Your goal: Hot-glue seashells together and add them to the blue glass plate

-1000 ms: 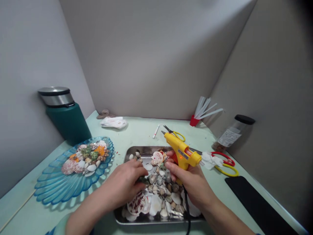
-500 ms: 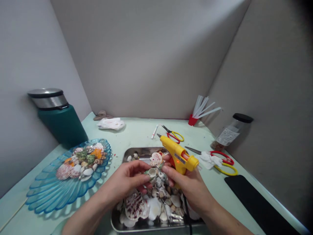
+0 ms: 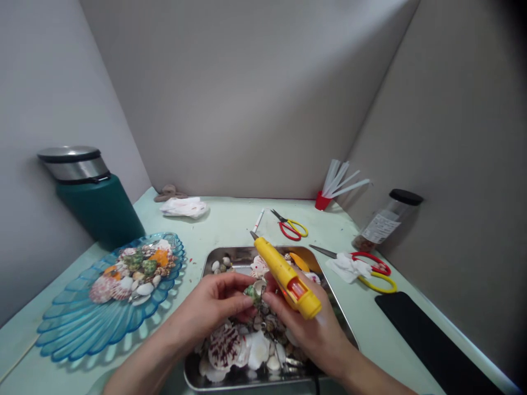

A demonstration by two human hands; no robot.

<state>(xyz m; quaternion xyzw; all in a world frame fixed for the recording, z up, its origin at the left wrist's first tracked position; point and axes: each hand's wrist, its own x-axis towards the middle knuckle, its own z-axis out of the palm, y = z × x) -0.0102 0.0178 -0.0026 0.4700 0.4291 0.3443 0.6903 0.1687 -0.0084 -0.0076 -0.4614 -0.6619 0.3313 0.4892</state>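
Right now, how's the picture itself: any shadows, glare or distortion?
In the head view, a pale light band slants across the upper back wall, and the picture's top right corner darkens; there too, the teal bottle leans, probably wide-angle distortion; also there, the metal tray glints and the green shell looks soft.

Behind the metal tray [image 3: 236,253], the surface [image 3: 224,227] leaves a passage, broken by small scissors [image 3: 283,220] and a white stick [image 3: 258,220]. Left of the tray runs only a narrow strip beside the blue plate [image 3: 99,329]; right, large scissors [image 3: 327,252] and tissue [image 3: 349,267] obstruct. Above it, the left hand [image 3: 218,302], right hand [image 3: 307,318] and glue gun [image 3: 274,260] block entry.
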